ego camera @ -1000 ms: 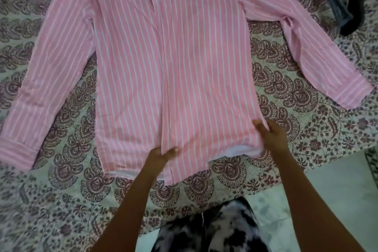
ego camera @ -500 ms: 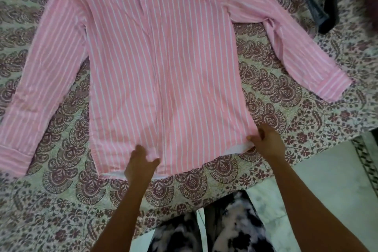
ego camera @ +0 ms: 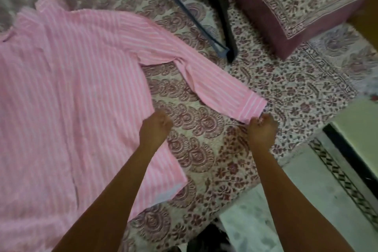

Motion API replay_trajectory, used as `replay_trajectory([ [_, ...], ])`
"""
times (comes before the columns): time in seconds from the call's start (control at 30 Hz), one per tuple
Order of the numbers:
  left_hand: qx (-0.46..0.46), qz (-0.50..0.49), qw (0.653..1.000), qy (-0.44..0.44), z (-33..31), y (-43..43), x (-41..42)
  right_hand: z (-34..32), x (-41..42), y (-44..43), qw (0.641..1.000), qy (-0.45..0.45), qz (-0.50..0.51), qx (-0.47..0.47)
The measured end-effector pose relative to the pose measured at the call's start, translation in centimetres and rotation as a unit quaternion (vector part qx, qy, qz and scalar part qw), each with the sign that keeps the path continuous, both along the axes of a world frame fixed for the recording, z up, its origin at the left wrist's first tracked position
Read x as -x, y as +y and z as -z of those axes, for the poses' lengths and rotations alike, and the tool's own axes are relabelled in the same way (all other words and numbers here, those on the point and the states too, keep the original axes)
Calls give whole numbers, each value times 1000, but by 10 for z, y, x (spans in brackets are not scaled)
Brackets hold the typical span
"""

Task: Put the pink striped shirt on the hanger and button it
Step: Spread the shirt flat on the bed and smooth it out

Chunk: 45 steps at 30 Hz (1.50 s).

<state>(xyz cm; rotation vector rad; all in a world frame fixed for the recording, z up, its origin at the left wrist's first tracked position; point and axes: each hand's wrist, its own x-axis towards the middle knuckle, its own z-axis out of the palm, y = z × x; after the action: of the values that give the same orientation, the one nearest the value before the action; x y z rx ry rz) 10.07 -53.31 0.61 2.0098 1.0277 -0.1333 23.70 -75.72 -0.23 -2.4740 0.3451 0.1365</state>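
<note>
The pink striped shirt (ego camera: 71,98) lies flat on the patterned bedsheet (ego camera: 204,139), its body filling the left of the view and one sleeve stretching out to the right. My right hand (ego camera: 261,130) pinches the cuff at the end of that sleeve. My left hand (ego camera: 155,129) hovers with curled fingers at the shirt's side edge; motion blur hides whether it holds any fabric. The black hanger (ego camera: 223,14) lies on the bed beyond the sleeve, apart from the shirt and from both hands.
A maroon-edged patterned pillow (ego camera: 286,6) sits at the back right, next to the hanger. The bed's edge runs along the lower right, with pale tiled floor (ego camera: 306,200) and a dark-bordered strip below it.
Both hands have left the shirt's hem and moved right. My right hand now pinches the sleeve cuff. The view has swung right, bringing the hanger and pillow fully into sight.
</note>
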Motion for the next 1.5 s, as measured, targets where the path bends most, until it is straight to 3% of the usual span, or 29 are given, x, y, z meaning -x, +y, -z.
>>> replay_trajectory([
  [0.17,-51,-32,997,-50,15,-24,-113,19,-59,-10,996,79,-9,-48],
  [0.3,-93,0,995,29,27,-22,-164,33,-74,-5,985,154,-13,-76],
  [0.37,-110,-13,993,38,30,-17,-172,35,-82,-8,987,134,-7,-86],
  [0.47,-117,-111,983,-84,26,-15,-167,32,-98,-23,987,71,32,-144],
  [0.6,62,-262,944,-188,28,-33,-152,23,-134,-39,988,16,74,-134],
  [0.67,166,-319,919,-159,38,-41,-146,25,-149,-42,990,23,96,-105],
  [0.73,187,-344,911,-131,45,-45,-143,29,-152,-42,990,49,98,-84],
  [0.83,83,-267,958,-61,47,-46,-144,33,-142,-40,992,58,88,-65],
  [0.93,3,-214,976,-41,40,-36,-133,28,-121,-34,997,15,77,2],
  [1.2,15,-121,988,-100,9,29,-67,-1,-44,52,995,-88,27,25],
  [1.5,-42,-97,987,-123,-22,135,-31,-29,-16,163,991,-101,-85,-19],
])
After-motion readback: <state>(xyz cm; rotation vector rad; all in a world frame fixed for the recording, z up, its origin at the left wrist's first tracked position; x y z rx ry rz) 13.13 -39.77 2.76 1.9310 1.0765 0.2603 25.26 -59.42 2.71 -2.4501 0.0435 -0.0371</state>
